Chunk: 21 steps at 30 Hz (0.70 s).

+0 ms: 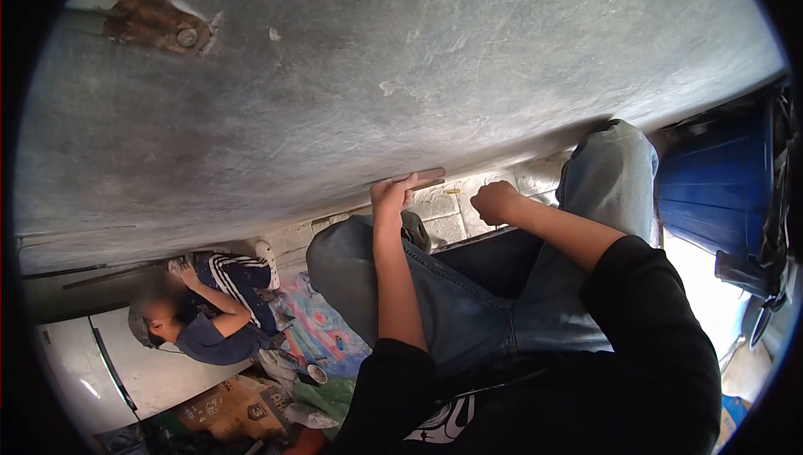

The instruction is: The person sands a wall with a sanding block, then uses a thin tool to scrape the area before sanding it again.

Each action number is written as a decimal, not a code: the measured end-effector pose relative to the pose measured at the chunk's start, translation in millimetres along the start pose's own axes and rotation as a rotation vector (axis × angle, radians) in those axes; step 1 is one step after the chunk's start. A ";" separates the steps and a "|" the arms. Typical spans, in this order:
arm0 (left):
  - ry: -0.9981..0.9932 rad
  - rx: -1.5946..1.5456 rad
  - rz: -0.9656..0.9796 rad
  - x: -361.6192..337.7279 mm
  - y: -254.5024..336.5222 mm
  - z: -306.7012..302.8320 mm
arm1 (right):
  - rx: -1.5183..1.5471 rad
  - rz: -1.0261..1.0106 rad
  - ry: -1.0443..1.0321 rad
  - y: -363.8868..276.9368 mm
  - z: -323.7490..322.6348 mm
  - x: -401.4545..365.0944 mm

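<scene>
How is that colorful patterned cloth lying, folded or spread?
Spread: the patterned cloth shows its design over a broad area beside the other person.

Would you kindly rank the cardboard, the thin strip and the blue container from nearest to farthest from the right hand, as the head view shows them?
1. Thin strip: just left, in the left hand.
2. Blue container: off right.
3. Cardboard: far lower left.

Person's face (pixel 156 303) blurred, palm of right hand (pixel 495 203) hidden, shirt (pixel 569 409) cut off
</scene>
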<state>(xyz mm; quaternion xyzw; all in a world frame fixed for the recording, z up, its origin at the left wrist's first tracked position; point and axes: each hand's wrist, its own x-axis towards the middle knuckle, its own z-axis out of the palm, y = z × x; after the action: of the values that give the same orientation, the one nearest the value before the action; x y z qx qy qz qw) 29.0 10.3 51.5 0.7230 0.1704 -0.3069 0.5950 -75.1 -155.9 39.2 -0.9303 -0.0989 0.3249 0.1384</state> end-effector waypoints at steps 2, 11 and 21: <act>-0.002 -0.011 0.014 8.3 -11.2 -1.6 | -0.008 -0.016 -0.015 -0.3 2.5 3.7; -0.107 -0.107 0.126 5.5 -40.1 55.2 | -0.026 -0.065 -0.093 -6.0 10.3 10.2; -0.086 -0.306 -0.005 27.1 -40.2 -25.9 | 0.008 0.024 -0.096 25.5 13.7 10.8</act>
<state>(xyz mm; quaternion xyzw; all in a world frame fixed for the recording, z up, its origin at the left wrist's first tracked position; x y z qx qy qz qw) 31.1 41.6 6.2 0.6096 0.1916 -0.3094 0.7042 -73.1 -174.3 14.5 -0.9142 -0.0929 0.3713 0.1334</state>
